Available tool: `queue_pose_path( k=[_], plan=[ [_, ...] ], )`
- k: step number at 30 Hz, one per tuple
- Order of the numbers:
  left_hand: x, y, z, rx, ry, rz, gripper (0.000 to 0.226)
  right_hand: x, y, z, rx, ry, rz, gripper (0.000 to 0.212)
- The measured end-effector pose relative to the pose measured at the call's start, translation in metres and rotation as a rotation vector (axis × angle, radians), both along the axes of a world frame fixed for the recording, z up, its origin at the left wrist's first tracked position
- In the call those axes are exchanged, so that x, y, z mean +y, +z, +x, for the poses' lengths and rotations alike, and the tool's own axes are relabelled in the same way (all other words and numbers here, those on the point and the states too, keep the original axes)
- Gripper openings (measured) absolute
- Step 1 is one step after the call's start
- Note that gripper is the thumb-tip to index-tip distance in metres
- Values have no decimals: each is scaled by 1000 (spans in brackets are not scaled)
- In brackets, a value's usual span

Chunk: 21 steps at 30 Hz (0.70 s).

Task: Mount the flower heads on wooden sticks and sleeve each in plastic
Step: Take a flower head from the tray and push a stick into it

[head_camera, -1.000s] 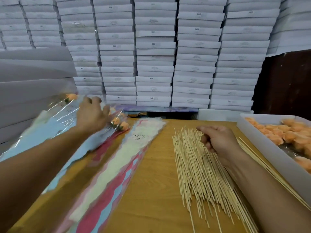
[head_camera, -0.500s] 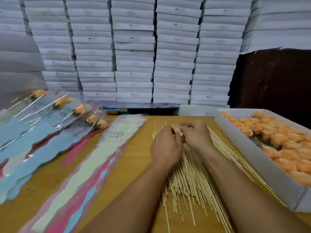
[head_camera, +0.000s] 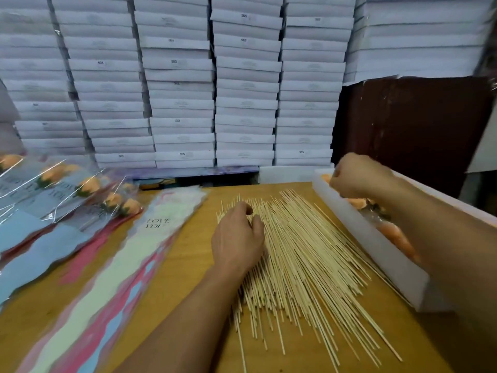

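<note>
Nearest: wooden table (head_camera: 193, 254), smooth honey-brown top. Centre-right on it, a fanned heap of wooden sticks (head_camera: 304, 265), thin, pale, round-sectioned, lying loose and roughly parallel, tips pointing away. Left hand (head_camera: 238, 238) resting on the left edge of the heap, back upward, fingers curled down onto the sticks with thumb alongside; whether a single stick is pinched cannot be told. Left of the heap, a long stack of flat plastic sleeves (head_camera: 126, 267), glossy, wavy-edged bands of cream, pink and blue, printed "LOVE YOU" near the far end. Further left, finished flowers in sleeves (head_camera: 80, 195), overlapping in a row, orange heads with green calyx under clear crinkled film. Right side: white box (head_camera: 376, 243), shallow, rectangular, matte walls, holding orange flower heads (head_camera: 398, 235), soft and rounded, mostly hidden by the forearm. Right hand (head_camera: 357, 176) above the far end of the box, fingers curled into a loose fist; contents of the grip not visible. Behind: stacked white cartons (head_camera: 244, 84), flat, lidded, in tall columns, small printed labels. Far right: dark brown panel (head_camera: 414, 125), scuffed.
</note>
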State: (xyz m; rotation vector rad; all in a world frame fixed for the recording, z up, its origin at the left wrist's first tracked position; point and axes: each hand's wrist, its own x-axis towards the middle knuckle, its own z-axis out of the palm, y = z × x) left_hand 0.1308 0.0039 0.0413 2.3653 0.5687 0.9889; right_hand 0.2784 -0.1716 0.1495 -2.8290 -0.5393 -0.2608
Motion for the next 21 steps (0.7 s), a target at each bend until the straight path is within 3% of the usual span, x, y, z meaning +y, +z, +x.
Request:
queue_pose_path(
  k=[2,4,7,9,12,21],
  plan=[
    [-1,0,1,8,1,-6,24,-32,9,15,63,10,-121,14],
    [-4,0,3,16,-5,-17,25,-58,13,22,251,69,-257,13],
    [-6,-1,5,16,-9,-16,26,-81,11,23,492,96,-399,31],
    [-7,-1,5,9,-12,-14,26,-85,4,23,552,92,-455,46],
    [-7,0,5,2,-13,-17,26,-81,-12,25,486,63,-439,61],
    [-6,1,4,7,-15,-43,27,-75,-34,27,287,90,-464,32]
  ],
)
